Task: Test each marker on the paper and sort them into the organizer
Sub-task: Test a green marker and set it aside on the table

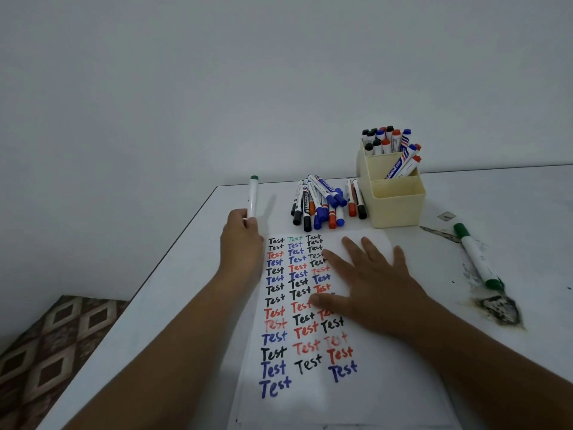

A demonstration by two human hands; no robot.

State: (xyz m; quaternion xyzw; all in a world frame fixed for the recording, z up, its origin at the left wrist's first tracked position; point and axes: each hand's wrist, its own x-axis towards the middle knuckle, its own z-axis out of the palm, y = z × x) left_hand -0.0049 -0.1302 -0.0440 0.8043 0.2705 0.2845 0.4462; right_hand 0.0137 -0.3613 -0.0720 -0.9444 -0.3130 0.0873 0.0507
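Left hand (pixel 241 234) grips a green-capped marker (pixel 253 196) upright, cap end up, just off the paper's far-left corner. Right hand (pixel 369 276) lies flat, fingers spread, pressing the paper (pixel 313 395) down — the sheet is covered in three columns of "Test" in black, blue, red and one green. Beyond it, a loose pile of markers (pixel 322 201) on the white table (pixel 511 197), just beside the cream organizer (pixel 393 206) — its back compartments hold markers standing up. A second green marker (pixel 476 257) lies to the right.
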